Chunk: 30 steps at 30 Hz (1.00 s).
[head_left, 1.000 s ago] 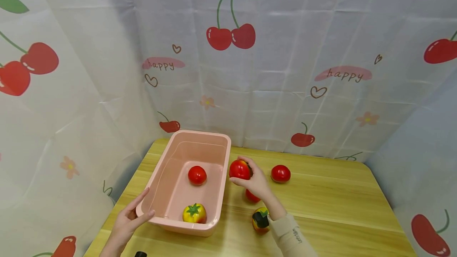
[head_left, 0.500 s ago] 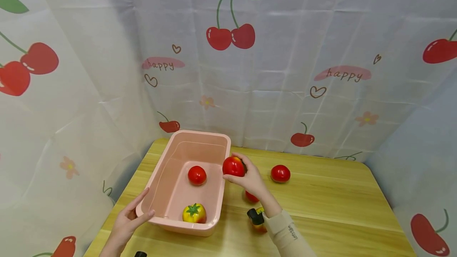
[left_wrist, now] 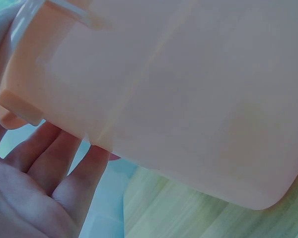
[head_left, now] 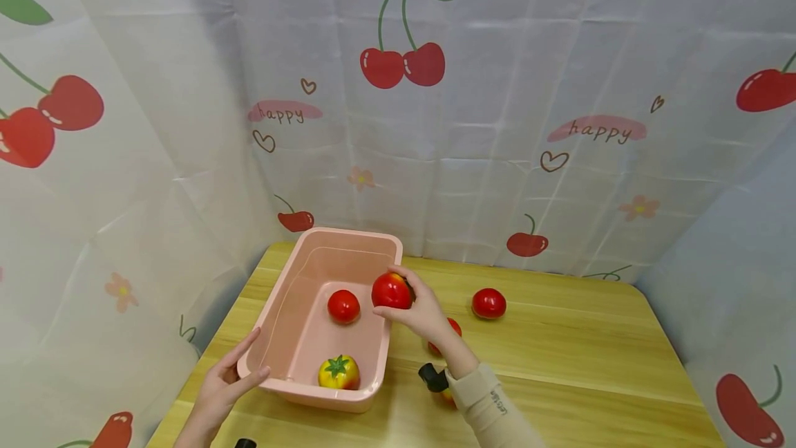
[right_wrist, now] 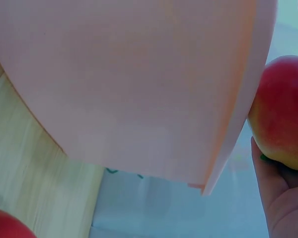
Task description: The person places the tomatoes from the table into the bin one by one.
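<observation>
My right hand [head_left: 418, 308] holds a red tomato [head_left: 392, 291] with a yellow patch and a green calyx over the right rim of a pink plastic bin [head_left: 273, 310]. In the right wrist view this tomato [right_wrist: 284, 109] shows red and yellow beside the bin's rim. Inside the bin, a plain red tomato [head_left: 343, 307] lies mid-floor and a yellow tomato [head_left: 338, 372] with a green leafy top lies at the near end. My left hand [head_left: 218, 386] grips the bin's near left corner. Its fingers [left_wrist: 87, 173] lie against the outer wall in the left wrist view.
On the wooden table [head_left: 578, 351] right of the bin, a red tomato [head_left: 488, 303] lies toward the back. Another red tomato [head_left: 455, 326] is partly behind the right forearm. A black wrist piece [head_left: 433, 377] covers most of a yellowish one. Cherry-print curtains [head_left: 460, 178] surround the table.
My right hand has moved left with the tomato, from beside the bin to over its right rim. The left hand and the bin have stayed in place.
</observation>
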Motion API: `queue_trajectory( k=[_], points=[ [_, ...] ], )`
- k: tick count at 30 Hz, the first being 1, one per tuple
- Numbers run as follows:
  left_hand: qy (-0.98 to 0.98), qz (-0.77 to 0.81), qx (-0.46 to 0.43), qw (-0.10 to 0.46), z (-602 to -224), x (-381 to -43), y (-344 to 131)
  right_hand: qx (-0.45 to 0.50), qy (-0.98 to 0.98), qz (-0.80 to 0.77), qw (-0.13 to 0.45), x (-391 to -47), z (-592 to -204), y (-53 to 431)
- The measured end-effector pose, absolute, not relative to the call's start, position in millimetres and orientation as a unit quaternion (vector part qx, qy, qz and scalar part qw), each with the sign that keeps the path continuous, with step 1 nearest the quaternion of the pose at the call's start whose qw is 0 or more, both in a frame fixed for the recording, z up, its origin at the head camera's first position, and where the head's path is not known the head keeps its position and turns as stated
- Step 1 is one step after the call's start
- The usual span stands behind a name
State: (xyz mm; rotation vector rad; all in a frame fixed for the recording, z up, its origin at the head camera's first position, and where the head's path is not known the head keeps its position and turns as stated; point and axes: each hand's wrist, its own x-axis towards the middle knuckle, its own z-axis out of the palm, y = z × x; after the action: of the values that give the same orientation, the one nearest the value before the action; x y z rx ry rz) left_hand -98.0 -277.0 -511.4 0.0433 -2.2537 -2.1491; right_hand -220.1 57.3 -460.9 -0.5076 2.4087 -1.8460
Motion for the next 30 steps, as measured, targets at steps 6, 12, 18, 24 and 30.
queue_trajectory(
  k=[6, 12, 18, 24, 30],
  points=[
    [-0.725, -0.689, 0.005, 0.02, -513, -98, -277, -0.17, 0.777, -0.603, 0.061, -214, -454, 46],
    [-0.726, -0.687, 0.017, 0.012, -512, -99, -277, -0.19, 0.777, -0.597, 0.062, -197, -428, 38],
    [-0.73, -0.682, 0.04, 0.0, -511, -100, -276, -0.206, 0.777, -0.591, 0.062, -190, -420, 34],
    [-0.73, -0.682, 0.045, 0.0, -511, -100, -276, -0.223, 0.759, -0.609, 0.068, -199, -440, 34],
    [-0.722, -0.691, 0.031, 0.009, -511, -98, -275, -0.252, 0.744, -0.617, 0.044, -208, -456, 36]
  ],
)
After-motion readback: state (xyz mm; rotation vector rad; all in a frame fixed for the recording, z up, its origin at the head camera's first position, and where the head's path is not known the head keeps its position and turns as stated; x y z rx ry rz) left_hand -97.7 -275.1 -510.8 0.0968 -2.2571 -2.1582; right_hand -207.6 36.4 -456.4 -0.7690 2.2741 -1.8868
